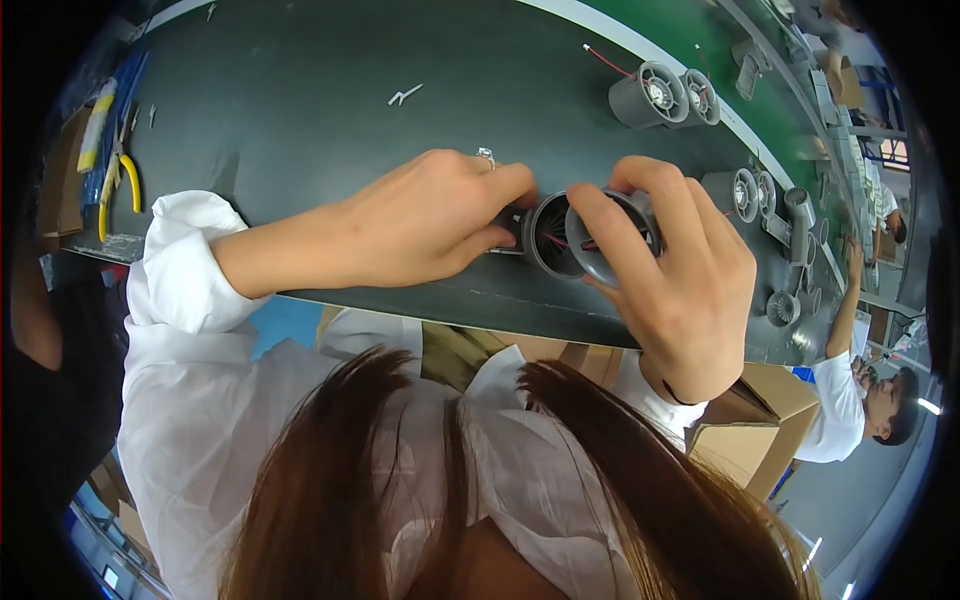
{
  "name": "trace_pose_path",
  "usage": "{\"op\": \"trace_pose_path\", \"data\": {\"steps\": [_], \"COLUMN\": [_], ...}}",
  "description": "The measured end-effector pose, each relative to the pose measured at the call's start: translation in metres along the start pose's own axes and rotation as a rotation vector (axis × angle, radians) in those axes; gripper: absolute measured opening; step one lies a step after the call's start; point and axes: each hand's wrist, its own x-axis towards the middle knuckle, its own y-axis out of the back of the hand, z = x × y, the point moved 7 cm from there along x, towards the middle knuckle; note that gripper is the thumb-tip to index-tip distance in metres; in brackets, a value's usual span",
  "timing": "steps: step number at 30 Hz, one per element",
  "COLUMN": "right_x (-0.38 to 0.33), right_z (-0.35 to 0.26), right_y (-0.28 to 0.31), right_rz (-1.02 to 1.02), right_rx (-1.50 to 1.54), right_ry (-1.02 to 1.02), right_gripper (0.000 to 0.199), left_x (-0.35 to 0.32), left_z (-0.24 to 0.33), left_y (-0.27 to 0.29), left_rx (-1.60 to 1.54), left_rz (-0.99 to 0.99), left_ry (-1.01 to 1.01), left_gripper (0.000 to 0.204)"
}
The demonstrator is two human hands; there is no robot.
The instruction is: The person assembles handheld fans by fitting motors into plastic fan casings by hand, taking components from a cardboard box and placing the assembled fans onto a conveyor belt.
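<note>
Over the front edge of the dark work table, both hands work on two round grey plastic parts. My left hand (425, 215), a ring on one finger, is closed on the dark stem of a housing with a round ribbed mouth (547, 240). My right hand (680, 265) wraps its fingers round a short grey cylinder (592, 262), its open end angled toward the ribbed mouth. The two rims meet or overlap; whether they are joined I cannot tell. A thin red wire (560, 242) shows between them. My right fingers hide part of the cylinder.
Grey cylinders with fans (640, 100) stand at the far right, more grey parts (797, 225) nearer. Yellow-handled pliers (130, 180) lie at the left by blue strips (100, 195). Small white pieces (405, 95) lie on the table (300, 90). A cardboard box (745, 440) and another person (845, 400) are at right.
</note>
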Motion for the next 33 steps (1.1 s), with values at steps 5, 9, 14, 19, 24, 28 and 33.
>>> {"op": "trace_pose_path", "data": {"steps": [5, 9, 14, 19, 24, 28, 33], "right_x": [0.003, 0.003, 0.008, 0.012, 0.013, 0.003, -0.019], "right_z": [0.001, 0.001, 0.007, 0.009, -0.014, -0.006, -0.008], "right_y": [-0.002, -0.002, 0.001, 0.006, 0.004, -0.006, -0.028], "right_rz": [-0.005, 0.004, -0.122, 0.008, 0.150, 0.257, 0.451], "right_rx": [0.081, 0.105, 0.217, 0.308, 0.319, 0.427, 0.436], "right_ry": [0.012, 0.011, -0.028, -0.035, -0.068, -0.195, -0.243], "right_gripper": [0.049, 0.049, 0.055, 0.058, 0.059, 0.060, 0.062], "left_x": [-0.007, -0.011, -0.013, -0.012, -0.016, -0.013, -0.018], "left_z": [0.008, 0.017, 0.024, 0.027, 0.026, 0.016, 0.015], "left_y": [-0.004, -0.008, -0.009, -0.009, 0.002, 0.008, 0.000], "left_rx": [0.265, 0.505, 0.571, 0.569, 0.488, 0.330, 0.451], "left_rz": [0.077, 0.132, 0.142, 0.155, 0.227, 0.229, 0.162], "left_ry": [-0.113, -0.257, -0.308, -0.328, -0.272, -0.223, -0.226], "left_gripper": [0.018, 0.016, 0.014, 0.015, 0.015, 0.015, 0.015]}}
